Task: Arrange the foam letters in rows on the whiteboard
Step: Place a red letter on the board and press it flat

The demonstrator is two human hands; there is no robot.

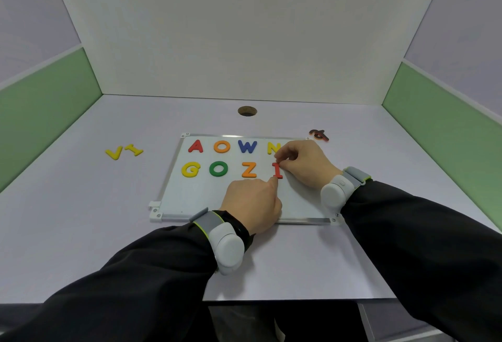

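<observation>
- Red foam I (277, 170) is pinched at its top by the right hand (301, 163), on the whiteboard (173, 195).
- Its lower end is touched by the left hand (254, 204), forefinger extended, other fingers curled, nothing held.

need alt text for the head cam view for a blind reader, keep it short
Both hands adjust a red letter I at the end of the second row on a whiteboard: the right hand pinches its top, the left hand touches its bottom with a fingertip. The rows read A O W N and G O Z I. Yellow V and I lie on the table to the left.
</observation>
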